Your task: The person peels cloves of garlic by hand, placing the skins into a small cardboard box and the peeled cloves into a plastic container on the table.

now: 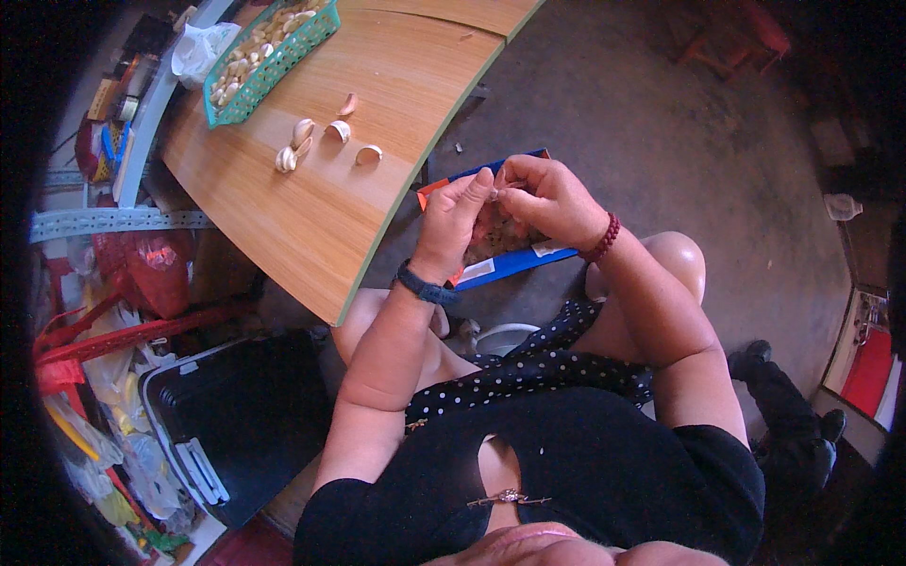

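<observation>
My left hand (453, 219), with a dark watch at its wrist, meets my right hand (548, 194) fingertip to fingertip above a blue box. Pinched between them is a small pale garlic piece (493, 192), mostly covered by the fingers. Dry garlic skins (506, 237) lie in the blue box (506, 267) below, which has orange ends. On the wooden table (311, 226) to the left rest several unpeeled garlic cloves (338, 131), some still joined in a cluster (287, 159). A green perforated basket (272, 78) at the table's far side is filled with peeled cloves (244, 60).
The table's edge runs close beside my left forearm. A white plastic bag (202, 53) sits by the basket. Farther left are a metal shelf rail (120, 223) and a black lidded bin (241, 417). Behind on the right, another person's dark-clad leg (778, 396) shows.
</observation>
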Demonstrator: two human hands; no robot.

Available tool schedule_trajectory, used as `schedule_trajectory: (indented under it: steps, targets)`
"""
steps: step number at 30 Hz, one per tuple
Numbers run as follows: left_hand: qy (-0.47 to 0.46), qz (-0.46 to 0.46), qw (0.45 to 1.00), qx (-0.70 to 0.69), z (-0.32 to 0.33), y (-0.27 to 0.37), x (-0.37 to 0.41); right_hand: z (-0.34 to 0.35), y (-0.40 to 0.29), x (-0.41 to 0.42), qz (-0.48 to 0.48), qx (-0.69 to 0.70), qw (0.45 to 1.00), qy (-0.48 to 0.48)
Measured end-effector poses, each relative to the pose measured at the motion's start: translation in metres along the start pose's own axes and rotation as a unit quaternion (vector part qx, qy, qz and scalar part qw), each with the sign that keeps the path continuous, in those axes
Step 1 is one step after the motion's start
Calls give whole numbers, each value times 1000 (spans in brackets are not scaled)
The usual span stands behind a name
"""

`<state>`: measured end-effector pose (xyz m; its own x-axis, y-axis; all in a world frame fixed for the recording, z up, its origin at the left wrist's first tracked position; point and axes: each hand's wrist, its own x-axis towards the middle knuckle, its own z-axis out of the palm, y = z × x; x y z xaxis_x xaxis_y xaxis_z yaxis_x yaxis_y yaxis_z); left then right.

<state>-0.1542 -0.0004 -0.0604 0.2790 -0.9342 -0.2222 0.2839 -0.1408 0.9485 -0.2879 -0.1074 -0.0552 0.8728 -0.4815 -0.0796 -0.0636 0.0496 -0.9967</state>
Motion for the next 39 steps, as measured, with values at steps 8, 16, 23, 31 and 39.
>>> schedule_trajectory:
  steps: [8, 16, 23, 31, 39]
  targets:
    - [-68, -107, 972, -196, -16, -5, 4, -4, -7, -3, 50, 187, 981, -19]
    - [-78, -121, 967, -210, -12, -5, 4, -14, 2, 3, 26, 138, 988, 62]
    - [-117, -47, 953, -275, -18, -4, 7, -12, 9, 1, -26, -372, 926, 47]
    - [-90, -73, 952, -284, -18, -4, 7, -12, 3, 1, -103, -256, 957, 92]
    - [-41, -53, 974, -218, -11, -12, 7, 9, 5, 0, -95, -124, 985, 76]
